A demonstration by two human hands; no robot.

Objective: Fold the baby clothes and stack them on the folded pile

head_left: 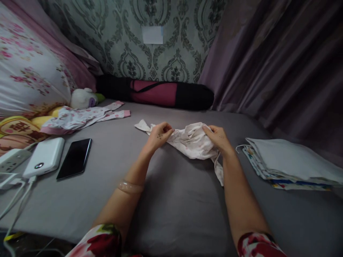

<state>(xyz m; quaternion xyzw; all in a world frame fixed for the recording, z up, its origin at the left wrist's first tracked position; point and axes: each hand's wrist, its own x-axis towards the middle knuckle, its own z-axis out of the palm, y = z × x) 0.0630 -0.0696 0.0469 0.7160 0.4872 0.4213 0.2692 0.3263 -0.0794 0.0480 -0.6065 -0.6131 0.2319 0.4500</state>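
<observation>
A small pale garment with faint pink spots (194,144) is bunched up between my hands, just above the grey sheet (177,200). My left hand (160,135) pinches its left part, and one sleeve-like end sticks out beyond that hand. At the garment's upper right edge, my right hand (218,137) has its fingers closed on the cloth. Another narrow end hangs down beside my right wrist. The fingertips of both hands are partly hidden in the folds.
Spotted pants with pink cuffs (80,117), a black phone (75,159), a white power bank (45,157) and a power strip (13,159) lie at left. Folded cloths (289,159) are stacked at right. A long black and maroon bag (155,93) lies along the wall.
</observation>
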